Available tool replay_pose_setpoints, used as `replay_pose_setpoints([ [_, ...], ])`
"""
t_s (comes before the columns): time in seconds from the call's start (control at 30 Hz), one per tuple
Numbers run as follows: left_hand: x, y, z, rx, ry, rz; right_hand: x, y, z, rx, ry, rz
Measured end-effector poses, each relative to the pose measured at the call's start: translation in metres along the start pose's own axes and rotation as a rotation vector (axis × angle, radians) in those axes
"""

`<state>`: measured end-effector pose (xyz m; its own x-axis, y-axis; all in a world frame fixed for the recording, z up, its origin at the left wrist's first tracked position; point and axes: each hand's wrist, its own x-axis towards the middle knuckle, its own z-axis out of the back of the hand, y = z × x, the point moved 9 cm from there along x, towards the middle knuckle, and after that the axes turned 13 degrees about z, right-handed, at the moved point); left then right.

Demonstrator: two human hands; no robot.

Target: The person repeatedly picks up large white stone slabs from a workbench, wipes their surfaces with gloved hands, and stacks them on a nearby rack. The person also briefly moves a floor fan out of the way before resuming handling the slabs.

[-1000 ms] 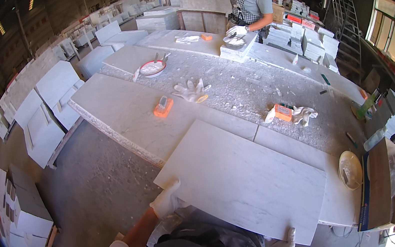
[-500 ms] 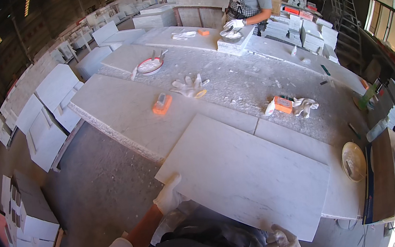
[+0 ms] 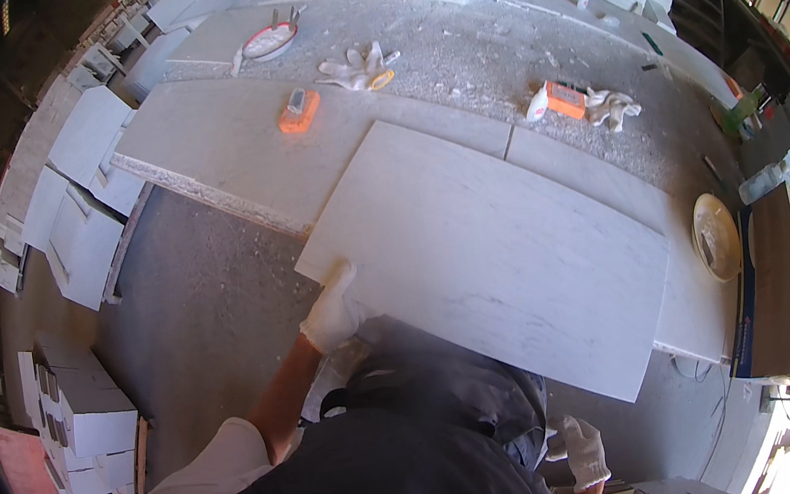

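Note:
A large pale grey-veined stone slab [image 3: 487, 254] lies on top of other stone slabs at the bench's near edge, its near side overhanging toward my body. My left hand [image 3: 331, 311], in a white knit glove, grips the slab's left near edge, thumb on top and the other fingers hidden beneath. Below the slab's near right part is my right hand [image 3: 580, 451], also gloved. It is apart from the slab, beside my dark apron [image 3: 393, 449], with its fingers loosely bent and apart, nothing visible in them.
An orange block with a grey piece on it [image 3: 299, 111], a loose glove [image 3: 360, 69] and a red-rimmed bowl [image 3: 270, 41] lie farther back. Another orange block [image 3: 564, 100] sits beside a crumpled glove [image 3: 612, 108]. At right are a cream bowl [image 3: 717, 237] and a cardboard box [image 3: 774, 285].
The view has tipped downward, so the bench appears higher. My right hand has come away from the slab's near edge toward my body. My left hand keeps its grip on the slab.

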<state>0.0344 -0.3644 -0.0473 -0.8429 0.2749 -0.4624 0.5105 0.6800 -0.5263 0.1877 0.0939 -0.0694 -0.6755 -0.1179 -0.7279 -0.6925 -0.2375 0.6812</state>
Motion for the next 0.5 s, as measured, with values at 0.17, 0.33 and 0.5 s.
replay_pose_setpoints([
  [0.17,0.003,-0.002,-0.001,0.012,-0.026,0.061,0.070,0.011,-0.009,0.161,-0.205,0.729],
  [0.33,-0.003,-0.007,-0.023,-0.033,-0.010,0.007,0.087,0.060,-0.002,0.218,-0.384,0.901],
  [0.5,-0.003,-0.039,-0.039,0.100,-0.081,-0.030,0.064,0.118,0.013,0.246,-0.462,0.890],
])
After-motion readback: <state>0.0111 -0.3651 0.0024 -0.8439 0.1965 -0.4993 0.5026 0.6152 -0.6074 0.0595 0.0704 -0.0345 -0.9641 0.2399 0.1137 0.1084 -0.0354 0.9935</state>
